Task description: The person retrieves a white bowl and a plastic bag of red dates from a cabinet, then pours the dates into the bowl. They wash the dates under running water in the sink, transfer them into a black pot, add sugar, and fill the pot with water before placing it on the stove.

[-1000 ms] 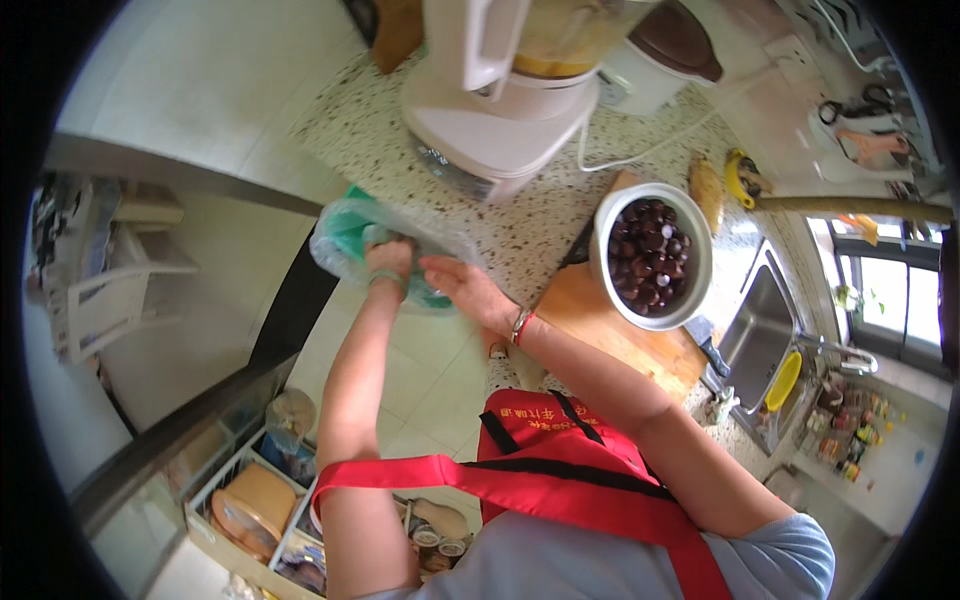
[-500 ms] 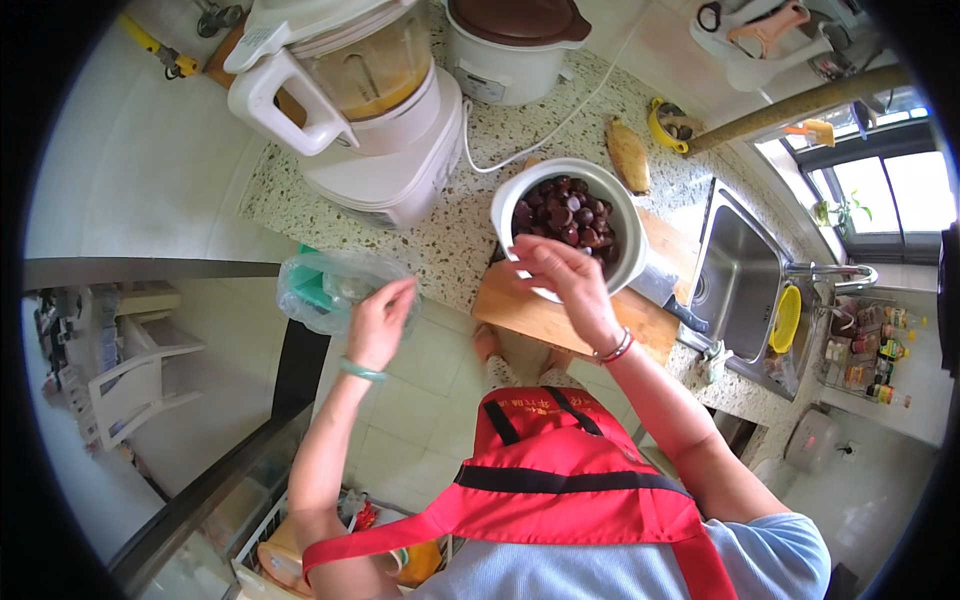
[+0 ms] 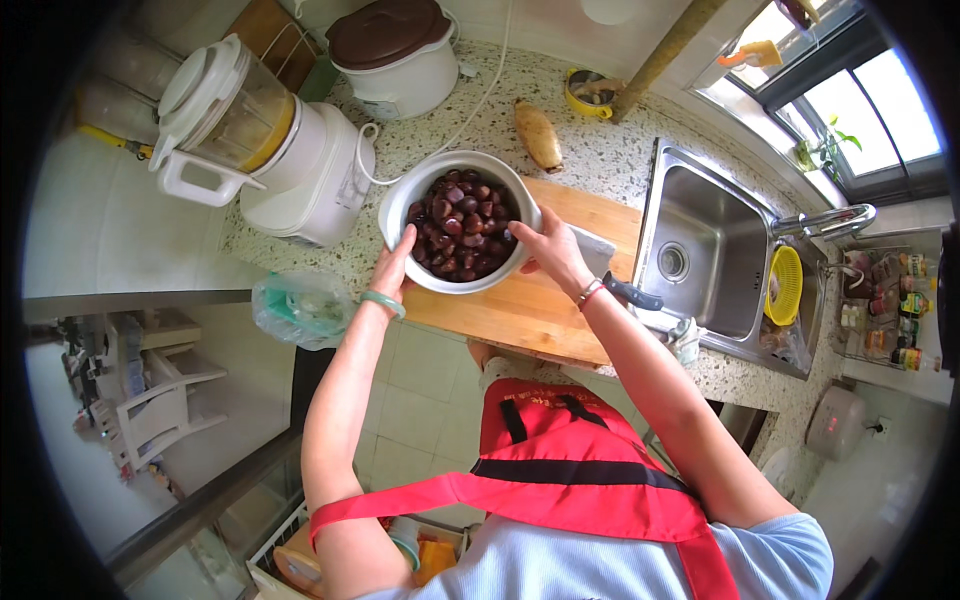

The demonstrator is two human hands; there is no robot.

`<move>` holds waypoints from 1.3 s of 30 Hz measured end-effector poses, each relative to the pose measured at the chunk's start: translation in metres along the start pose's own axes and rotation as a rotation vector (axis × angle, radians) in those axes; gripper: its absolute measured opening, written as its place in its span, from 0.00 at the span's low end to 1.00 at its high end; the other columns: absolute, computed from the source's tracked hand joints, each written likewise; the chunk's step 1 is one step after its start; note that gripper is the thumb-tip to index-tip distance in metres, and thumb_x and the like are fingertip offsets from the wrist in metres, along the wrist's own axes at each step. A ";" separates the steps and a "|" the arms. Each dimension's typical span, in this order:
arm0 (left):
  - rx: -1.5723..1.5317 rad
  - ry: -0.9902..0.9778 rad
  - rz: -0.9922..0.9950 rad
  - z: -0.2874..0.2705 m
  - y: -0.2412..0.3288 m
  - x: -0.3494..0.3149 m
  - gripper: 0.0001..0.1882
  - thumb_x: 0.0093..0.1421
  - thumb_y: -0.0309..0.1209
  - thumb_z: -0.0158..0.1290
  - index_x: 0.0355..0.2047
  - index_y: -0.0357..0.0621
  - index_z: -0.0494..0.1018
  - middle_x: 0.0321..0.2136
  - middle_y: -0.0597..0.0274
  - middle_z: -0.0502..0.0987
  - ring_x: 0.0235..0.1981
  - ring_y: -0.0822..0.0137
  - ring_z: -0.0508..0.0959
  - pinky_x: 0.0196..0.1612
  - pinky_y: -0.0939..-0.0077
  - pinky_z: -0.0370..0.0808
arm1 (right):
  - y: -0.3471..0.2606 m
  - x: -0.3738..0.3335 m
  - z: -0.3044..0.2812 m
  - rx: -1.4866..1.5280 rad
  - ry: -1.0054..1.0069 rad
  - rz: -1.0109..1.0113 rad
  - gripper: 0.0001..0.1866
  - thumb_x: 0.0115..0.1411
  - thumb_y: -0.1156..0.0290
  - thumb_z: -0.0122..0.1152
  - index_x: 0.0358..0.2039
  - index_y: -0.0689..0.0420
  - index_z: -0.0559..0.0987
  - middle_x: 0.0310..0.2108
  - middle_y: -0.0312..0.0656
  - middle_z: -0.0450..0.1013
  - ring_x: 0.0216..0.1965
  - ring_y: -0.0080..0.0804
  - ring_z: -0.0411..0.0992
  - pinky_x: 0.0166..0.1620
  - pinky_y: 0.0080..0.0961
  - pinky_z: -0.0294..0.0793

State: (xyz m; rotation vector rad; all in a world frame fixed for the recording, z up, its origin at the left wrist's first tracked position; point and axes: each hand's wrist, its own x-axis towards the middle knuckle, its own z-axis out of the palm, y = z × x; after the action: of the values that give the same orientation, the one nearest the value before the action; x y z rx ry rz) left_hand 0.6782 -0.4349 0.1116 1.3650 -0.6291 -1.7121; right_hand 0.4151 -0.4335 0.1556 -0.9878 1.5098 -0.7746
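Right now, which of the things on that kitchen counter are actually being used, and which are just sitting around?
In use:
left hand and right hand, both on the rim of the white round bowl
dark brown chestnuts filling it
wooden cutting board beneath

Lying about:
white blender with clear jug
white cooker with brown lid
steel sink
dark-handled knife
crumpled plastic bag

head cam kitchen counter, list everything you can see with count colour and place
bowl: 1, white, on the board's left end, full of dark brown chestnuts
cutting board: 1, wooden, counter front
knife: 1, dark handle, on the board
blender: 1, white, counter left
rice cooker: 1, white with brown lid, back
sink: 1, steel, right
plastic bag: 1, green-tinted, counter's left edge
left hand: on the bowl's left rim
right hand: on the bowl's right rim
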 end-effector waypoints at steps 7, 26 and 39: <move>0.080 0.044 -0.009 0.004 0.002 -0.001 0.29 0.64 0.39 0.53 0.60 0.38 0.60 0.56 0.53 0.70 0.54 0.60 0.72 0.57 0.65 0.70 | 0.001 0.004 -0.006 0.186 -0.146 0.105 0.26 0.56 0.72 0.57 0.56 0.60 0.68 0.35 0.49 0.76 0.26 0.37 0.79 0.22 0.29 0.82; -0.026 -0.426 -0.280 0.225 -0.005 -0.049 0.04 0.49 0.23 0.49 0.26 0.43 0.73 0.26 0.68 0.75 0.32 0.74 0.73 0.42 0.74 0.72 | -0.028 -0.133 -0.220 0.243 0.334 -0.083 0.26 0.51 0.76 0.55 0.53 0.67 0.71 0.35 0.46 0.77 0.24 0.29 0.77 0.17 0.22 0.78; 0.004 -0.456 -0.472 0.422 -0.146 -0.065 0.11 0.49 0.23 0.50 0.34 0.34 0.73 0.33 0.55 0.77 0.38 0.61 0.77 0.49 0.59 0.75 | 0.124 -0.152 -0.439 0.328 0.247 0.090 0.23 0.57 0.67 0.59 0.52 0.61 0.72 0.32 0.39 0.76 0.25 0.24 0.76 0.19 0.19 0.76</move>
State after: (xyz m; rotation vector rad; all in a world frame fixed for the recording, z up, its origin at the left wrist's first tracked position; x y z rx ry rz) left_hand 0.2362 -0.3516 0.1491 1.1893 -0.5828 -2.4421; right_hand -0.0330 -0.2629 0.1858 -0.5921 1.5603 -1.0700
